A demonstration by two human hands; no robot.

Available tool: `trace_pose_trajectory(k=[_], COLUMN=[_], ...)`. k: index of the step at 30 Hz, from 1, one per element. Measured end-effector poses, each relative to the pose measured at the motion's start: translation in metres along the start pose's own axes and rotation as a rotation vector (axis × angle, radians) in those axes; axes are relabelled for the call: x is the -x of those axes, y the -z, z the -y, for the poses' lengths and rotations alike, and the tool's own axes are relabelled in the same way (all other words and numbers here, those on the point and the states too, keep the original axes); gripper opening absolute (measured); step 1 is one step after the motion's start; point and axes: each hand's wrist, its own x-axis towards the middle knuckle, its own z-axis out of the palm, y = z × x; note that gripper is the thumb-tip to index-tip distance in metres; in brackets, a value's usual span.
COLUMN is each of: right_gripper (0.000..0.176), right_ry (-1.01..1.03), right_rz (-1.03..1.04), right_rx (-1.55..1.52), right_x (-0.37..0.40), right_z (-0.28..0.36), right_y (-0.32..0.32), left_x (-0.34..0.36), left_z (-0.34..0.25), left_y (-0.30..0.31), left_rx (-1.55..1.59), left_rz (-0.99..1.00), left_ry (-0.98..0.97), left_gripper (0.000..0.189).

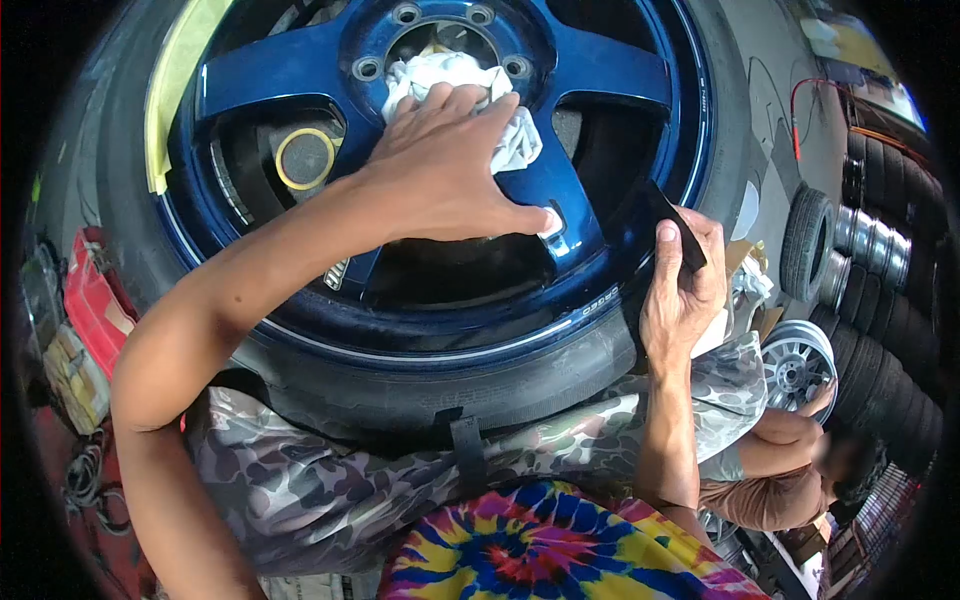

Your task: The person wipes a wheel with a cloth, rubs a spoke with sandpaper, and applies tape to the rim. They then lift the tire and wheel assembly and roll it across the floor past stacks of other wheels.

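Note:
A large blue wheel rim [270, 80] in a black tire [520, 375] lies flat before me. My left hand [445, 165] reaches across it, fingers spread over a crumpled white cloth [515, 145] at the hub. Its thumb is stretched away from the cloth and rests on a blue spoke, near a slot. In my right hand [685, 275], beside the tire's right side, a thin dark sheet [682, 230] is pinched between thumb and fingers. What the sheet is made of cannot be told.
Yellow masking tape [165, 110] covers the rim's left edge. A tape roll [304, 159] shows through a gap between spokes. Another person [780, 470] sits at lower right by a silver wheel [797, 365]. Stacked tires [875, 345] line the right. A red bag [95, 290] lies left.

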Motion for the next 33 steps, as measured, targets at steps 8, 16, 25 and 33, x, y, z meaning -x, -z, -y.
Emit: trace_pose_trajectory(k=[8,16,25,33], right_gripper=[0.017,0.019,0.020,0.023], right_ry=[-0.018,-0.022,-0.023,0.150], right_rz=[0.017,0.037,0.040,0.085], right_rx=[0.012,0.041,0.059,0.096], right_x=[0.000,-0.002,-0.002,-0.001], right_z=[0.003,0.004,0.004,0.007], right_y=[0.001,0.000,0.001,0.000], left_x=[0.000,-0.004,-0.005,-0.016], left_z=[0.005,-0.014,-0.012,0.021], left_y=[0.004,-0.009,-0.011,0.005], left_rx=[-0.029,0.042,0.059,0.071], left_rz=[0.038,-0.087,-0.098,0.036], left_ry=[-0.033,-0.019,-0.070,-0.082], left_gripper=[0.125,0.129,0.128,0.106])
